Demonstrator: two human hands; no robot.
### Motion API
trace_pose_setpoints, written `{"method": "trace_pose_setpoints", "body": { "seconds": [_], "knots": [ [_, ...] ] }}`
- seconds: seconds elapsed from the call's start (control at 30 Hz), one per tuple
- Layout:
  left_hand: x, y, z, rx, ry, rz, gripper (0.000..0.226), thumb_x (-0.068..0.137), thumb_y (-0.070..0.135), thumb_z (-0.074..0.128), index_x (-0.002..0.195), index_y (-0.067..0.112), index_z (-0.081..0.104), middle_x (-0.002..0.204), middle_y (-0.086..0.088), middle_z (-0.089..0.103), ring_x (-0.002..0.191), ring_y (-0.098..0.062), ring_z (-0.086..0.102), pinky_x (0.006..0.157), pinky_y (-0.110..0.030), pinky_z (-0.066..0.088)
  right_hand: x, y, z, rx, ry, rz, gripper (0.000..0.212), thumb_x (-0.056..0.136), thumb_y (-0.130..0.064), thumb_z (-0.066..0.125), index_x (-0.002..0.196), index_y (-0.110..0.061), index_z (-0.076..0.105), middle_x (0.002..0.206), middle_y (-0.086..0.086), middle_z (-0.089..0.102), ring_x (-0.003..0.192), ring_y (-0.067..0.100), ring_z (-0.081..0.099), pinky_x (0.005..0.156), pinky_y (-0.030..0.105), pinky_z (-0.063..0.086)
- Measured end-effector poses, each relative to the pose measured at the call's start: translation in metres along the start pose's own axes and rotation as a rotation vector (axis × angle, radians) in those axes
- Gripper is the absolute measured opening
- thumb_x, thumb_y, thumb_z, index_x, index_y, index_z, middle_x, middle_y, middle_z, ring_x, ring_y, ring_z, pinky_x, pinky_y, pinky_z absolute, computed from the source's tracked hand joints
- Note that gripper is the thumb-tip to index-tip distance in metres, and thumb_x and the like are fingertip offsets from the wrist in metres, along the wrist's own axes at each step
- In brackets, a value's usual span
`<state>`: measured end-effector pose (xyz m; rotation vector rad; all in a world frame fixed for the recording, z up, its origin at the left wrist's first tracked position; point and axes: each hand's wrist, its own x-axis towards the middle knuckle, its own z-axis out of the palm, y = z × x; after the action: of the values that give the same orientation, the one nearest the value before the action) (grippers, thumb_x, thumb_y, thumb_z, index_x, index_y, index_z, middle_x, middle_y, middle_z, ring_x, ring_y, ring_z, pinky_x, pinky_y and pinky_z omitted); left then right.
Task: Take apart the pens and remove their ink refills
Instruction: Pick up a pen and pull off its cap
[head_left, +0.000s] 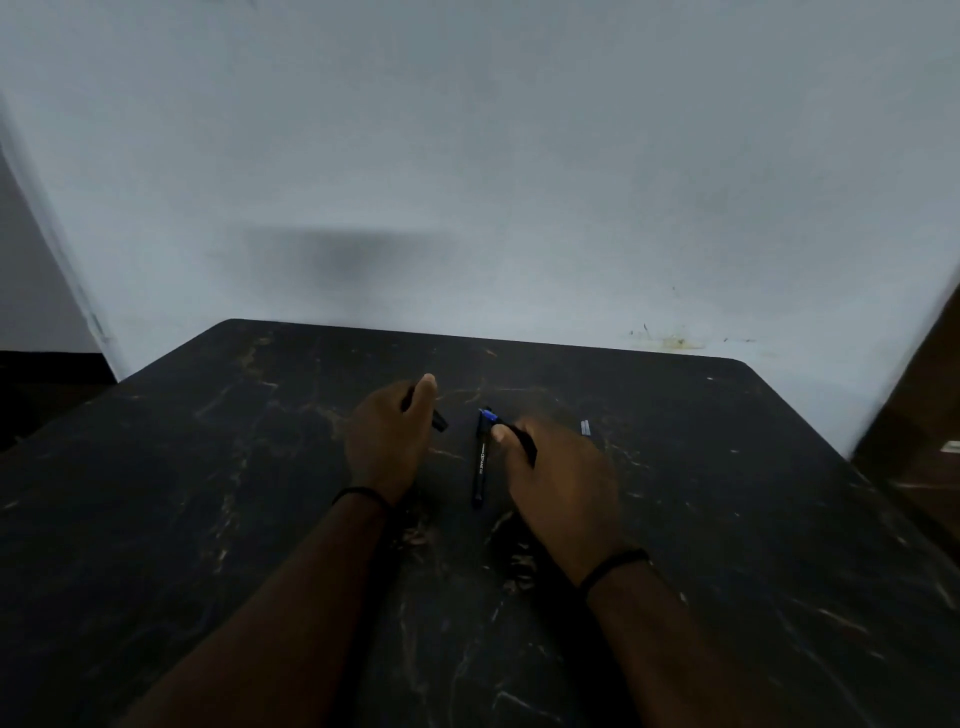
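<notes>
**Both your hands hold dark pen parts above a black marbled table**

You are looking down at your two forearms reaching forward over a black table (208, 467) with pale, vein-like streaks. A pale grey-blue wall (467, 156) rises right behind the table's far edge.

Your left hand (387, 436) is at centre-left, back of the hand towards you. Its fingers are curled round a short black pen piece (440, 421), with the thumb lying along the top. The end of the piece sticks out to the right of the hand. The picture is too dim to tell whether it is a cap or a section of barrel.

Your right hand (558, 478) is just right of centre, also with its back towards you. Its thumb and fingers pinch a black pen part (525, 444) that runs towards the far left and ends in a blue tip (488, 414).

Between your hands, a whole-looking black pen (479, 470) with white lettering lies on the table, pointing away from you. Its far end sits just beside the blue tip; you cannot tell whether they touch.

To the right of your right hand, near it, a small pale bluish stick-like object (585, 427) lies on the table, too small to identify.

Each wrist wears a thin black band: left band (363, 493), right band (615, 564).
</notes>
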<state>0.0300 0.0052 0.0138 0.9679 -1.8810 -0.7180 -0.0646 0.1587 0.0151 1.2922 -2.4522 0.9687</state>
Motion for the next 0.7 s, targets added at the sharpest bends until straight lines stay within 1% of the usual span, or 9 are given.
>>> {"method": "trace_pose_setpoints", "body": {
  "seconds": [0.07,0.13,0.27,0.33,0.43,0.5,0.57,0.6,0.7],
  "knots": [
    [0.005,-0.007,-0.005,0.146,-0.016,0.002,0.052,0.099,0.045,0.046,0.061,0.011,0.059,0.058,-0.002,0.052,0.053,-0.015,0.049,0.058,-0.029,0.041,0.001,0.002,-0.002,-0.006,0.050,0.004,0.034,0.101,-0.049,0.041,0.077,-0.026,0.046,0.071,-0.008,0.045,0.070,0.018,0.054,0.061,0.031,0.030],
    [0.011,-0.013,-0.008,0.371,-0.053,0.013,0.052,0.098,0.048,0.044,0.066,0.013,0.066,0.078,-0.009,0.063,0.072,-0.023,0.060,0.073,-0.035,0.049,0.002,0.003,-0.003,0.009,0.067,-0.001,0.034,0.101,-0.048,0.042,0.075,-0.026,0.044,0.069,-0.008,0.043,0.071,0.020,0.055,0.062,0.030,0.028],
    [0.014,-0.020,-0.008,0.673,-0.191,-0.110,0.054,0.097,0.057,0.036,0.108,0.019,0.073,0.132,-0.021,0.054,0.122,-0.039,0.049,0.103,-0.046,0.037,0.003,0.006,-0.002,0.023,0.022,-0.015,0.036,0.101,-0.051,0.038,0.076,-0.027,0.048,0.065,-0.008,0.044,0.065,0.015,0.052,0.061,0.030,0.033],
    [0.014,-0.021,-0.006,0.716,-0.229,-0.136,0.055,0.096,0.058,0.036,0.120,0.020,0.066,0.138,-0.022,0.047,0.128,-0.041,0.042,0.106,-0.048,0.034,0.003,0.006,-0.002,0.027,0.009,-0.034,0.036,0.102,-0.051,0.037,0.076,-0.029,0.048,0.063,-0.008,0.042,0.063,0.012,0.048,0.061,0.029,0.032],
    [0.012,-0.021,-0.006,0.708,-0.129,-0.128,0.049,0.092,0.057,0.046,0.113,0.015,0.061,0.127,-0.019,0.052,0.121,-0.038,0.047,0.100,-0.048,0.037,0.002,0.004,-0.003,0.016,0.047,-0.057,0.036,0.102,-0.049,0.037,0.072,-0.029,0.041,0.061,-0.009,0.038,0.062,0.009,0.042,0.061,0.029,0.029],
    [0.010,-0.017,-0.007,0.506,0.053,-0.009,0.034,0.092,0.051,0.051,0.097,0.018,0.059,0.105,-0.009,0.057,0.103,-0.029,0.054,0.088,-0.043,0.042,0.001,0.004,-0.003,0.038,0.068,-0.061,0.040,0.102,-0.050,0.034,0.068,-0.029,0.038,0.061,-0.009,0.040,0.058,0.008,0.042,0.060,0.028,0.029],
    [0.006,-0.008,-0.005,0.102,0.134,0.113,0.019,0.096,0.040,0.053,0.085,0.025,0.057,0.087,0.000,0.058,0.084,-0.019,0.056,0.075,-0.035,0.045,0.001,0.003,0.000,0.135,0.078,-0.009,0.042,0.102,-0.049,0.032,0.065,-0.031,0.037,0.060,-0.007,0.044,0.056,0.007,0.044,0.060,0.027,0.029],
    [0.003,0.000,-0.003,-0.120,0.101,0.118,0.015,0.098,0.034,0.054,0.085,0.028,0.059,0.083,0.000,0.060,0.077,-0.015,0.056,0.068,-0.031,0.047,0.003,0.002,0.001,0.213,0.071,0.036,0.039,0.103,-0.046,0.033,0.068,-0.032,0.044,0.063,-0.007,0.048,0.058,0.005,0.047,0.062,0.024,0.031],
    [-0.008,0.020,0.004,-0.624,-0.125,-0.071,0.014,0.097,0.029,0.057,0.105,0.024,0.068,0.093,0.000,0.075,0.053,-0.007,0.051,0.045,-0.016,0.040,0.007,-0.001,0.003,0.389,0.046,0.138,0.022,0.105,-0.030,0.039,0.105,-0.030,0.060,0.081,-0.012,0.058,0.076,0.002,0.057,0.066,0.006,0.033]
  ]
}}
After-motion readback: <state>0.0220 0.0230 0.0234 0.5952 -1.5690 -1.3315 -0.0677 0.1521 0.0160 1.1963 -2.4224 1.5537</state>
